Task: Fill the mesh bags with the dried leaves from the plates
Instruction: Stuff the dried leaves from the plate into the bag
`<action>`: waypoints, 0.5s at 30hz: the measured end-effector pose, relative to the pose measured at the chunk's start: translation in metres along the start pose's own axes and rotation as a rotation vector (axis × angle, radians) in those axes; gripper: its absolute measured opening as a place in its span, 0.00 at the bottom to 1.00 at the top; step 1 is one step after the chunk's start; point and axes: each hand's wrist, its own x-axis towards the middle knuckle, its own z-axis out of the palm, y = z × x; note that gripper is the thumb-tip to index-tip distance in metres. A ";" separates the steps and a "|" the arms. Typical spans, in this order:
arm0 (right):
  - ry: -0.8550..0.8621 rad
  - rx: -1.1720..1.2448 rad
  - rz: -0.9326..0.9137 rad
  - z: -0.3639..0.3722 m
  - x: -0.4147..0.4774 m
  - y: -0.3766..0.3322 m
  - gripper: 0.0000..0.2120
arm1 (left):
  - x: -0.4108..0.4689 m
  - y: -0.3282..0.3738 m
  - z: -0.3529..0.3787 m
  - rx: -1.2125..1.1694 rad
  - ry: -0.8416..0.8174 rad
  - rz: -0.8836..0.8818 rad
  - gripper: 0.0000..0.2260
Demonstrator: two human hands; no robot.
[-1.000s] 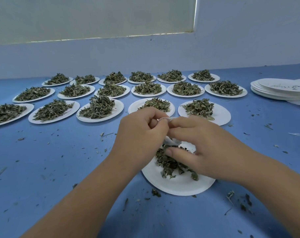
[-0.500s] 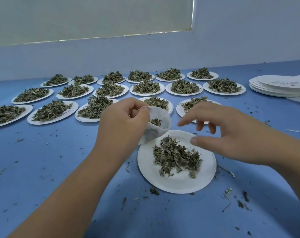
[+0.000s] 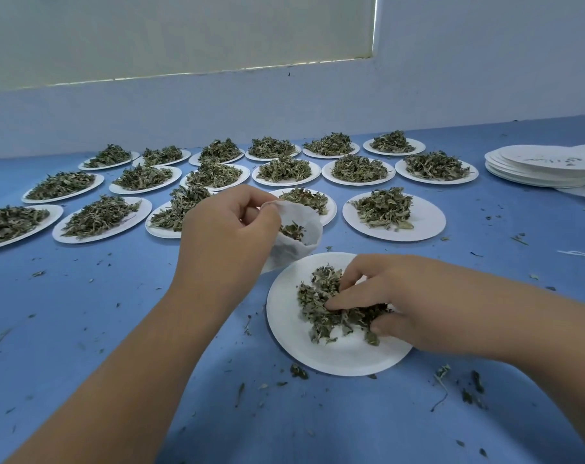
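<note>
My left hand (image 3: 227,239) pinches the rim of a white mesh bag (image 3: 298,236) and holds it open just above the table. A few dried leaves lie inside the bag. Right below it stands a white paper plate (image 3: 294,343) with a pile of dried leaves (image 3: 321,313). My right hand (image 3: 395,303) is down on that pile, its fingers curled into the leaves and gathering a pinch of them.
Several more plates heaped with dried leaves (image 3: 395,216) stand in rows across the blue table (image 3: 83,329) behind my hands. A stack of empty plates (image 3: 538,165) sits at the far right. Leaf crumbs are scattered over the table.
My right hand has left the bag's mouth and dropped onto the leaf pile on the near plate. My left hand keeps the bag open in about the same place.
</note>
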 end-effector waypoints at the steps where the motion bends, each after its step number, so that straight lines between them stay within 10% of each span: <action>1: 0.015 -0.006 0.003 0.000 0.000 0.000 0.24 | 0.000 0.000 0.000 0.002 0.002 0.004 0.08; 15: 0.201 -0.005 -0.007 0.002 0.001 -0.010 0.16 | -0.003 0.000 0.002 0.071 0.024 0.062 0.07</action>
